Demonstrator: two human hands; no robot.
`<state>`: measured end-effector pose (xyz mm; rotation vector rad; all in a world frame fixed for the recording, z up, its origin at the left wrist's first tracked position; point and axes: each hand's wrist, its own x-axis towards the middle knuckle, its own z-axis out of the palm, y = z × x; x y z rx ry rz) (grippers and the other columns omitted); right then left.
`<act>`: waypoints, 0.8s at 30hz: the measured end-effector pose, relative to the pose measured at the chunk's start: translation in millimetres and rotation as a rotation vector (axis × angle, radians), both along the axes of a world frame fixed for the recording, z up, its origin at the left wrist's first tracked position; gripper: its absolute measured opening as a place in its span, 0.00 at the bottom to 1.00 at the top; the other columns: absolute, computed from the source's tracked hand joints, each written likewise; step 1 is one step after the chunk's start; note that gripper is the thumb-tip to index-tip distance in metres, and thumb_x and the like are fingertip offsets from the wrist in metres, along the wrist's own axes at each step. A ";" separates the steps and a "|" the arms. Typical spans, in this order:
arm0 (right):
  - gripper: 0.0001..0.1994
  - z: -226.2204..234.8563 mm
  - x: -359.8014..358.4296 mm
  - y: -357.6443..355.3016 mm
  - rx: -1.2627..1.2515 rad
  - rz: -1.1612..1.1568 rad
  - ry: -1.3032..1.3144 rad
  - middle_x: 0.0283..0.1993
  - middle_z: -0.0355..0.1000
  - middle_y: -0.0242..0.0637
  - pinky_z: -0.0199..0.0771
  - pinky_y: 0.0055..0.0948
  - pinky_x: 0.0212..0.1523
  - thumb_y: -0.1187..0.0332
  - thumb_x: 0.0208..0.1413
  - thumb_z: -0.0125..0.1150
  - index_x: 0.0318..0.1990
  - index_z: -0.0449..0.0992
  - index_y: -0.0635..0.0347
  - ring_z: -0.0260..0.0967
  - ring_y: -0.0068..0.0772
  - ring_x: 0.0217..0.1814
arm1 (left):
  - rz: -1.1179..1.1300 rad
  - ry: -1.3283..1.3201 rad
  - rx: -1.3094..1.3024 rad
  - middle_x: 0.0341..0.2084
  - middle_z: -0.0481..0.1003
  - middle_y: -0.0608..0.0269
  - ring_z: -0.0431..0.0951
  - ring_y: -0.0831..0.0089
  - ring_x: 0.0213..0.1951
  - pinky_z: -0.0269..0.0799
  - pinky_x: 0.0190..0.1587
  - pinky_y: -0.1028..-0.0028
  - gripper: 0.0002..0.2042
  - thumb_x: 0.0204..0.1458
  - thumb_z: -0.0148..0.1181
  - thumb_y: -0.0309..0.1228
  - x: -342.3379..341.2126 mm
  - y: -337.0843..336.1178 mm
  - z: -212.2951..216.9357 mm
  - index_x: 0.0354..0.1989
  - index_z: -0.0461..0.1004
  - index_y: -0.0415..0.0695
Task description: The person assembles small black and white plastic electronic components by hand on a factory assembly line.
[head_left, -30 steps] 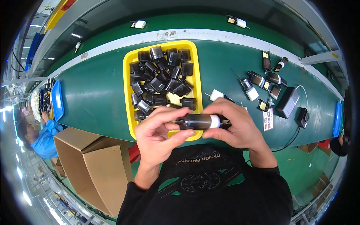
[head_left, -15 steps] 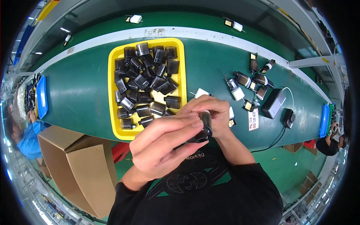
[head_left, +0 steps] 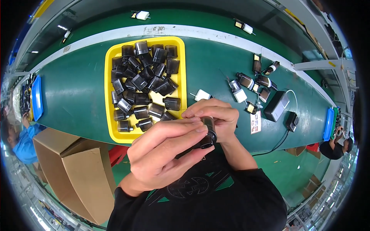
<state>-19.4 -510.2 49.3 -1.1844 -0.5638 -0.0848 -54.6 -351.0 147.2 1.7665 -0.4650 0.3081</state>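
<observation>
In front of my chest, a dark smoky plastic housing (head_left: 208,134) is held between both hands, its round end toward me. My left hand (head_left: 162,150) closes its fingers and thumb around its near side. On the far side, my right hand (head_left: 222,117) pinches it with bent fingers, which hide part of it. Beyond my left hand stands a yellow tray (head_left: 109,88) with many similar dark housings (head_left: 138,81) lying loose in it. A white-tipped piece with a wire (head_left: 202,95) lies just past my fingertips.
To the right lie several dark-and-white assembled pieces (head_left: 245,80), a grey-black box (head_left: 278,106), a black adapter (head_left: 291,121) and a small picture card (head_left: 256,123). A cardboard box (head_left: 86,177) stands at lower left. People work by blue trays (head_left: 36,98) at both ends.
The view has shifted slightly, so the tray appears further left. The housing is tilted a little differently in my hands. Both hands keep hold of it.
</observation>
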 end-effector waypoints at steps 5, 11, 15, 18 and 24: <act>0.18 -1.6 -2.9 1.1 0.071 0.032 0.030 0.38 0.76 0.48 0.78 0.33 0.41 0.71 0.39 0.74 0.39 0.77 0.70 0.76 0.41 0.40 | 0.004 0.030 0.015 0.34 0.75 0.52 0.79 0.60 0.39 0.79 0.42 0.69 0.21 0.27 0.76 0.18 0.0 1.8 5.1 0.36 0.78 0.33; 0.19 0.1 -10.2 2.9 0.216 0.113 0.123 0.38 0.75 0.49 0.78 0.34 0.42 0.70 0.38 0.74 0.39 0.77 0.70 0.76 0.42 0.41 | -0.051 -0.027 -0.003 0.33 0.75 0.53 0.80 0.64 0.36 0.78 0.39 0.72 0.21 0.29 0.73 0.17 2.5 2.1 7.8 0.38 0.78 0.32; 0.19 3.3 -11.0 6.3 0.268 0.098 0.144 0.38 0.75 0.49 0.78 0.34 0.42 0.70 0.38 0.74 0.38 0.77 0.71 0.76 0.42 0.41 | -0.053 -0.073 0.058 0.33 0.75 0.50 0.80 0.60 0.37 0.80 0.40 0.69 0.23 0.26 0.77 0.20 2.5 1.7 10.2 0.36 0.77 0.33; 0.19 5.3 -8.8 4.4 0.163 0.072 0.094 0.38 0.76 0.48 0.78 0.33 0.41 0.70 0.38 0.74 0.37 0.77 0.72 0.76 0.41 0.40 | -0.059 -0.099 0.074 0.33 0.75 0.50 0.80 0.59 0.37 0.80 0.41 0.68 0.23 0.26 0.77 0.19 1.9 1.4 11.2 0.36 0.77 0.32; 0.12 14.3 1.4 -0.7 -0.023 0.001 -0.132 0.33 0.74 0.50 0.80 0.37 0.32 0.75 0.44 0.70 0.34 0.74 0.71 0.77 0.46 0.33 | -0.038 -0.095 0.082 0.33 0.74 0.49 0.80 0.57 0.38 0.80 0.42 0.67 0.22 0.26 0.76 0.18 -1.4 0.5 14.2 0.36 0.76 0.32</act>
